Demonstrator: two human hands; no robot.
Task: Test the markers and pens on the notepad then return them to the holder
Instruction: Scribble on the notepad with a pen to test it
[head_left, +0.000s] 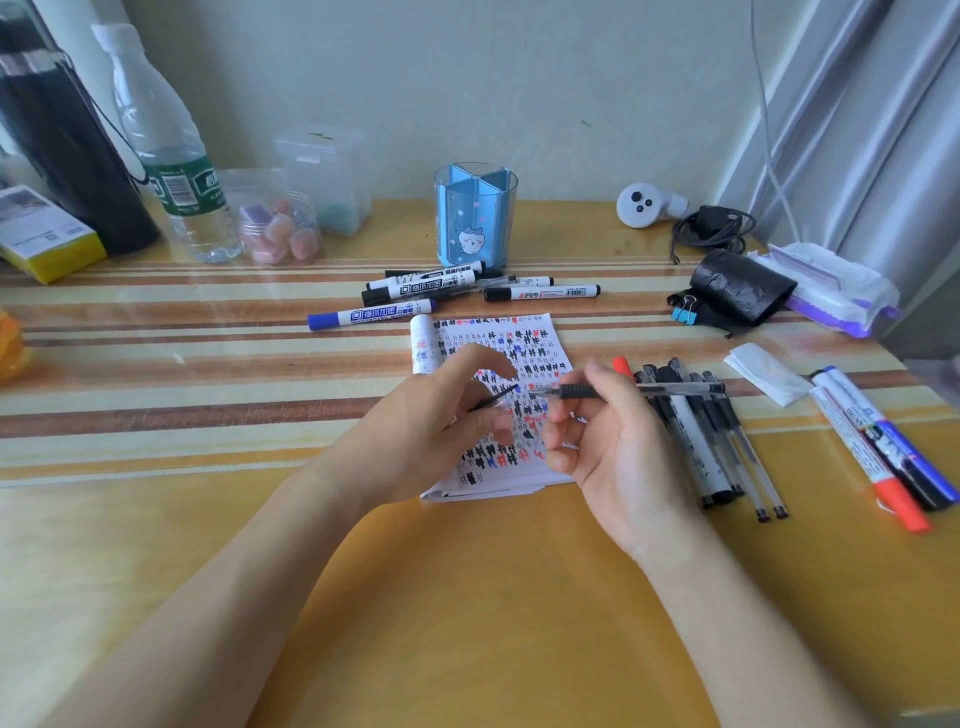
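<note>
Now we are pinching a clear pen (587, 391) in our right hand (613, 447), its tip pointing left above the scribbled notepad (524, 332). Our left hand (431, 431) is pinching a black cap (493, 399) just beside that tip, not touching it. The blue holder (475, 223) is standing at the back of the bench (467, 597), with markers (431, 291) lying before it and more pens (701, 441) lying right of the notepad.

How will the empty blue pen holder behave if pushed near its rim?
The pen holder looks like thin clear plastic with nothing inside, so probably light. It stands taller than wide, so a high push may tip it. On the glossy table a low push may slide it.
</note>
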